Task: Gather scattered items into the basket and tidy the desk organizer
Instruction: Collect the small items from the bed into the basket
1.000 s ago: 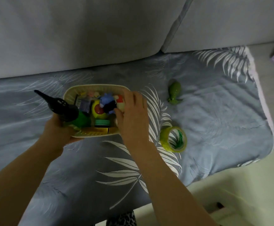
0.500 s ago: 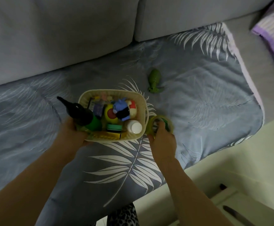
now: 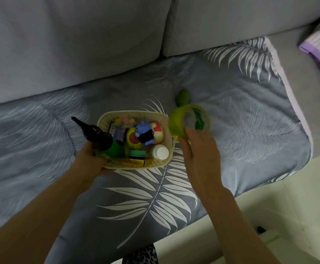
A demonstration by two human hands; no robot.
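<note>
The sofa (image 3: 231, 115) carries everything. My left hand (image 3: 90, 159) grips the basket (image 3: 166, 119) at its seven o'clock corner. My right hand (image 3: 199, 147) pinches the tape roll (image 3: 176, 121) at the basket's three o'clock; I should lift it over the rim and lay it flat on top.

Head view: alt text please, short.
A person's right hand holds a yellow-green tape roll beside a full cream basket gripped by the left hand, over a leaf-print sofa cover. A green toy lies behind the roll.
</note>
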